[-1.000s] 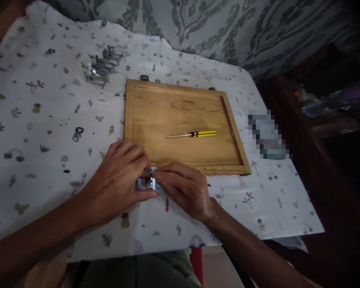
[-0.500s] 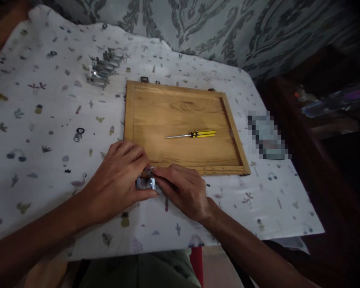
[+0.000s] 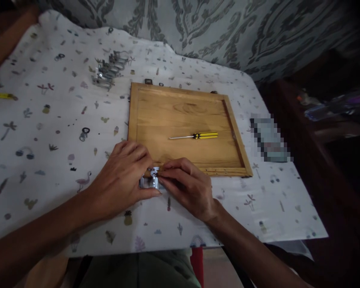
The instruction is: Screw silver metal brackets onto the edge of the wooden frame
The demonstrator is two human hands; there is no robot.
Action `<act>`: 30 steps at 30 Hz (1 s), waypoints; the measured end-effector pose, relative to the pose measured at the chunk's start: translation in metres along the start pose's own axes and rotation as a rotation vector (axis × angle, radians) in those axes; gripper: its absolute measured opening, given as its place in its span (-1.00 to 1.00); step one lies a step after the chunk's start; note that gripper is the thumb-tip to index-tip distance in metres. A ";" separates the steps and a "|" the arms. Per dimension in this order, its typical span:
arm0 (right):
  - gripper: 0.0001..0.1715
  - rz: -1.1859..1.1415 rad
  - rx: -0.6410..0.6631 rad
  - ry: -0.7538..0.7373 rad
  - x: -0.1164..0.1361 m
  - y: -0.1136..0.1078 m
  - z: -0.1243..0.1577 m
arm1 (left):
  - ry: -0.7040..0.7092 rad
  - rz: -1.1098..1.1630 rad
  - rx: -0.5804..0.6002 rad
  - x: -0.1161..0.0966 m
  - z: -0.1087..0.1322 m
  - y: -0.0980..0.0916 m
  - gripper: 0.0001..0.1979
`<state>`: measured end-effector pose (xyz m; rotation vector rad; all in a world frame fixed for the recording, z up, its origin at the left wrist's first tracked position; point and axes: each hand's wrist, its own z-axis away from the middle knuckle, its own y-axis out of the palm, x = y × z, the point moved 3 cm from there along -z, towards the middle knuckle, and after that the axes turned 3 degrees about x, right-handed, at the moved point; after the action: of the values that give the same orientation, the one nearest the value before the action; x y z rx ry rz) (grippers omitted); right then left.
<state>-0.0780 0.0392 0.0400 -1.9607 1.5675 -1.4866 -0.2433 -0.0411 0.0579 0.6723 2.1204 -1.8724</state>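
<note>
At the near left edge of a framed wooden panel (image 3: 183, 116), my left hand (image 3: 123, 180) holds a shiny metal hinge (image 3: 155, 182) between thumb and fingers. The hinge lies against the panel's frame and juts towards me. My right hand (image 3: 189, 186) is closed in a pinch, its fingertips right at the hinge's right side. Whatever is between those fingertips is too small or hidden to make out. A screwdriver (image 3: 205, 136) with a yellow and black handle rests on the panel, its tip pointing left.
Several metal hinges (image 3: 109, 70) stand in a row on the patterned tablecloth (image 3: 57, 160), beyond the panel's left corner. A yellow object (image 3: 4, 96) lies at the far left. To the right is a blurred-out flat object (image 3: 271, 138). A papered wall (image 3: 213, 32) rises behind the table.
The view has shifted slightly, moving everything a little right. My right fingers have lifted and drawn back slightly, showing more of the hinge. My left hand keeps its hold.
</note>
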 end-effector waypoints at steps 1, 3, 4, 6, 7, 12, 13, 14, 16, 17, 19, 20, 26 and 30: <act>-0.91 -0.004 0.000 0.003 -0.001 0.001 0.000 | -0.001 0.001 0.003 0.000 0.000 0.000 -0.56; -0.89 -0.002 0.007 0.008 -0.001 0.003 0.001 | -0.003 -0.005 0.008 0.001 0.000 0.001 -0.56; -0.88 0.003 0.009 0.003 -0.001 0.004 0.001 | -0.004 -0.011 0.008 0.001 0.000 0.001 -0.57; -0.88 0.013 0.022 -0.009 -0.001 0.005 0.000 | 0.000 -0.019 0.003 0.000 0.000 0.000 -0.57; -0.88 0.017 0.030 -0.013 0.000 0.006 -0.001 | 0.001 -0.019 -0.001 0.000 0.000 0.000 -0.58; -0.88 0.030 0.033 -0.010 0.002 0.007 -0.003 | -0.002 -0.011 0.005 0.000 0.000 -0.001 -0.58; -0.87 0.035 0.031 -0.016 0.002 0.006 -0.003 | -0.001 -0.012 0.006 0.000 0.000 -0.001 -0.58; -0.87 0.043 0.032 -0.021 0.003 0.006 -0.004 | 0.000 -0.014 0.005 0.000 0.000 -0.001 -0.57; -0.86 0.059 0.044 -0.034 0.004 0.007 -0.004 | 0.001 -0.017 0.005 0.000 0.000 0.000 -0.57; -0.85 0.067 0.048 -0.039 0.004 0.007 -0.004 | 0.001 -0.019 0.004 0.000 0.000 0.000 -0.58; -0.84 0.070 0.060 -0.047 0.005 0.007 -0.004 | -0.002 -0.022 0.002 0.000 -0.001 0.000 -0.58; -0.84 0.069 0.062 -0.051 0.005 0.007 -0.004 | -0.004 -0.023 0.002 0.000 -0.001 0.000 -0.58; -0.84 0.040 0.046 -0.028 0.005 0.004 -0.002 | -0.022 -0.024 0.010 0.000 -0.001 0.000 -0.60; -0.87 0.025 0.051 -0.005 0.005 0.003 -0.002 | -0.018 -0.010 0.003 0.001 0.000 0.000 -0.60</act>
<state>-0.0815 0.0345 0.0421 -1.9084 1.5317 -1.4954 -0.2438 -0.0409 0.0574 0.6450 2.1139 -1.8803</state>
